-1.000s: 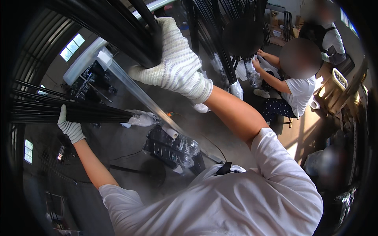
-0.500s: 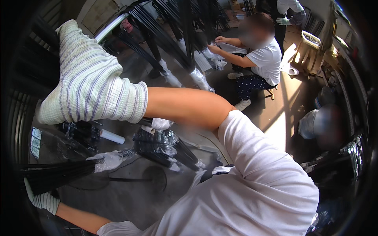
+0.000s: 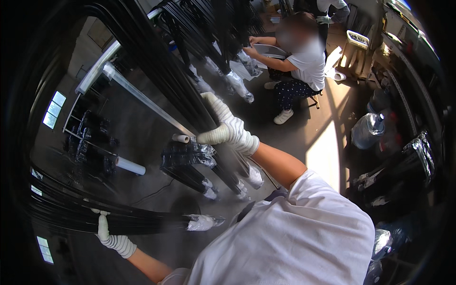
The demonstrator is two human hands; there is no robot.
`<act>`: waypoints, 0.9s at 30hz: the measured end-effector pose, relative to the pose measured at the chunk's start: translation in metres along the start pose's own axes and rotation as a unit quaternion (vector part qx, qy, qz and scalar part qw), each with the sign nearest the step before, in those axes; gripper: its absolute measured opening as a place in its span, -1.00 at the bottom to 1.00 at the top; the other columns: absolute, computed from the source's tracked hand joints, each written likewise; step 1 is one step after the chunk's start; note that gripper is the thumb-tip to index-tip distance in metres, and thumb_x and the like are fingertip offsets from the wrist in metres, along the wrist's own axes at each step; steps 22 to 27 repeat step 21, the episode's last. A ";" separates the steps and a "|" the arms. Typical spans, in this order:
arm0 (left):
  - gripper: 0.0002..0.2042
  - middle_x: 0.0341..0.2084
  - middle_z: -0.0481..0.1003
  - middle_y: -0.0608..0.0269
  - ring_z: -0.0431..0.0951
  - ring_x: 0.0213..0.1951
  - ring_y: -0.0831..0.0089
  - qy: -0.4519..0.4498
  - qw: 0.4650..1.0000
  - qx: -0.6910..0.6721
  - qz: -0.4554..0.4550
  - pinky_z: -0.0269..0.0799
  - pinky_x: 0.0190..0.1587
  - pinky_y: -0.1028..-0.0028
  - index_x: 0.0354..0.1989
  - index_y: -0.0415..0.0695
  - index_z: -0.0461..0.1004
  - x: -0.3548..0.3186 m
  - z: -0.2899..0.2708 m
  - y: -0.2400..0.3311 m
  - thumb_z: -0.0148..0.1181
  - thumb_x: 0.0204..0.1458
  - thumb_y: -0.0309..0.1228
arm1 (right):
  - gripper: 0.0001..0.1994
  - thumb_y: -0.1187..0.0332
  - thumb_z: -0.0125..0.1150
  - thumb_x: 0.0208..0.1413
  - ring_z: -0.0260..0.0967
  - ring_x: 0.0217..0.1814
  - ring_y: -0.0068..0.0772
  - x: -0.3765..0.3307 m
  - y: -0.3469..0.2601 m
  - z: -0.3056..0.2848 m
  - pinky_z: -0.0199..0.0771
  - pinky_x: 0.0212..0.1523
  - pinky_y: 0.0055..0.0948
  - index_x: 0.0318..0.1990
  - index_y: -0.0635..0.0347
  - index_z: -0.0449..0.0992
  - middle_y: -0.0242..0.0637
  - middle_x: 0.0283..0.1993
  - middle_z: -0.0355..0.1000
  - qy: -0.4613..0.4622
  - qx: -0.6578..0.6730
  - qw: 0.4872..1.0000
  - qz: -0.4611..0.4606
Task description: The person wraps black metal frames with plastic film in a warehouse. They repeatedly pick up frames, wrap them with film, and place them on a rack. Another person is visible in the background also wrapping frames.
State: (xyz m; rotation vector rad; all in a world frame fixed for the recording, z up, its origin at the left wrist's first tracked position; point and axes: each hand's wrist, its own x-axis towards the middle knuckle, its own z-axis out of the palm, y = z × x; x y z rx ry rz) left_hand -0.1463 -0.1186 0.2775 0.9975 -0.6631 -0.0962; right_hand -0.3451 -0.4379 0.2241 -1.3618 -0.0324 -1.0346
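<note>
In a white striped knit glove, my right hand (image 3: 232,128) is closed round a thick bundle of long black tubes (image 3: 156,61) that slants down from the upper left. Clear plastic wrap (image 3: 255,176) covers the bundle's lower end. My left hand (image 3: 114,240), gloved alike, grips a second length of black tubes (image 3: 142,219) from below, its thumb and fingertips showing at the tubes. White plastic wrap (image 3: 204,222) covers that length's end, near my body. Both lengths run into the dark left rim, where I cannot tell whether they join.
A metal rail (image 3: 137,97) runs behind the tubes. Below it stand wrapped black bundles (image 3: 185,159) and a plastic film roll (image 3: 130,166). A seated co-worker (image 3: 306,64) handles wrapped tube ends at upper right; another person (image 3: 332,12) stands behind. Large water bottles (image 3: 368,130) are at right.
My right hand has come down and right from high at the left, and now grips the tubes. My left hand has moved right from the left rim. Both tube lengths have swung into fuller view.
</note>
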 end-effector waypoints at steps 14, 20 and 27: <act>-0.55 -0.16 0.31 0.29 0.33 -0.16 0.47 -0.073 0.994 0.038 -0.067 0.24 -0.02 0.47 0.02 -0.17 0.21 -0.058 -0.130 -0.084 0.07 -0.13 -0.51 | -0.20 0.41 0.35 -0.37 0.07 0.05 -0.51 -0.134 0.090 0.037 0.06 0.07 -0.50 0.13 0.09 0.08 -0.39 -0.04 0.20 0.079 -0.034 0.972 0.220; -0.26 0.06 0.11 0.20 0.18 0.05 0.36 -0.120 0.967 0.225 -0.004 0.04 0.13 0.39 0.18 -0.18 0.00 -0.069 -0.155 -0.107 0.22 -0.20 -0.26 | -0.15 0.30 0.41 -0.45 0.15 -0.04 -0.47 -0.160 0.115 0.027 0.15 0.02 -0.43 0.12 0.18 0.09 -0.40 -0.07 0.24 0.104 0.036 0.967 0.232; -0.26 0.06 0.11 0.20 0.18 0.05 0.36 -0.121 0.967 0.224 -0.006 0.04 0.13 0.39 0.18 -0.18 0.00 -0.070 -0.155 -0.111 0.22 -0.20 -0.26 | -0.11 0.29 0.43 -0.45 0.12 0.00 -0.48 -0.167 0.128 0.016 0.11 0.05 -0.43 0.14 0.17 0.06 -0.42 -0.06 0.23 0.087 0.054 0.966 0.237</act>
